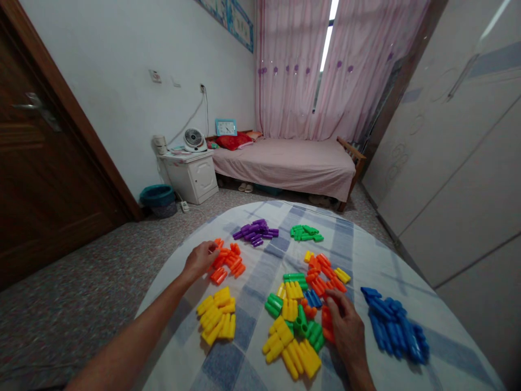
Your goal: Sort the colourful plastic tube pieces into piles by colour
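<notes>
My left hand is at the left edge of a pile of orange plastic toy blocks, its fingertips closed on an orange block there. My right hand rests at the right side of a mixed heap, fingers curled beside orange blocks; what lies under its fingertips is partly hidden. That heap also holds yellow blocks, green blocks and blue blocks. More orange blocks lie just beyond my right fingers.
Around the checked tablecloth lie single-colour piles: purple blocks, green blocks, yellow blocks and blue blocks. Past the round table stand a bed, a white cabinet and a bin.
</notes>
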`<action>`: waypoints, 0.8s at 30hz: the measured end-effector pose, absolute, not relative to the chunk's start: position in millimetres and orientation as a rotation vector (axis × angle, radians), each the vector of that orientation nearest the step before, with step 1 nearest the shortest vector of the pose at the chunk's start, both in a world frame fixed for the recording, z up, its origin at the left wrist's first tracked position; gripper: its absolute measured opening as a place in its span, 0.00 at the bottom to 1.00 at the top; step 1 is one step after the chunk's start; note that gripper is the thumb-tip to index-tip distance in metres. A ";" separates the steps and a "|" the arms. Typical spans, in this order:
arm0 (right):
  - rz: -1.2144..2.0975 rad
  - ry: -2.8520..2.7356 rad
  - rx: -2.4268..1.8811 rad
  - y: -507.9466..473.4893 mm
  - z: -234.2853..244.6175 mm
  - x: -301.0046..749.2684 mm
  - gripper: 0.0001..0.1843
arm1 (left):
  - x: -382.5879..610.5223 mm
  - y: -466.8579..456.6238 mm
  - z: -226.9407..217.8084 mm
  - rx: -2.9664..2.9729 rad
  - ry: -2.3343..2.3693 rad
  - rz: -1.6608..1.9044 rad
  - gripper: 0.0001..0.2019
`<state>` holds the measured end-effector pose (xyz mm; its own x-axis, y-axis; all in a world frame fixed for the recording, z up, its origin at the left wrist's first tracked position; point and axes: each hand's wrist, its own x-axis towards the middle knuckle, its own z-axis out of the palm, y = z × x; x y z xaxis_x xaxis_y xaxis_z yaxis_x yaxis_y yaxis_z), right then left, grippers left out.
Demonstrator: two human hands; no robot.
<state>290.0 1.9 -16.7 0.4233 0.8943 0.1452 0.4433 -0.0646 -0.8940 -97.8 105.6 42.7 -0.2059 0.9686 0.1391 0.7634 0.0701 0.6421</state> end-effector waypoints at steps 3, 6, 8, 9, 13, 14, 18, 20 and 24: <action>0.545 -1.185 -1.649 1.6 -17.3 288.4 0.21 | -87.8 101.6 46.7 1.914 2.088 0.900 0.15; 0.534 -1.180 -1.603 2.0 -17.2 285.9 0.19 | -62.2 103.7 52.4 2.163 1.946 0.953 0.15; 0.524 -1.165 -1.586 2.2 -16.3 284.3 0.18 | -31.6 107.8 55.7 2.242 1.723 0.961 0.14; 0.520 -1.160 -1.580 2.1 -15.8 283.7 0.17 | -12.6 110.2 57.0 2.268 1.600 0.946 0.13; 0.509 -1.143 -1.555 1.0 -14.9 281.9 0.15 | 72.6 120.6 59.8 2.370 1.245 0.836 0.12; 0.506 -1.142 -1.548 0.9 -15.5 281.7 0.15 | 92.6 123.0 60.3 2.388 1.215 0.771 0.13; 0.497 -1.144 -1.544 1.8 -19.2 281.8 0.14 | 153.1 129.0 60.2 2.382 1.363 0.457 0.16; 0.489 -1.138 -1.541 2.3 -20.3 281.9 0.14 | 170.8 130.5 57.4 2.345 1.442 0.413 0.17; 0.478 -1.132 -1.535 2.5 -20.4 282.2 0.13 | 186.9 135.3 46.3 2.219 1.535 0.381 0.14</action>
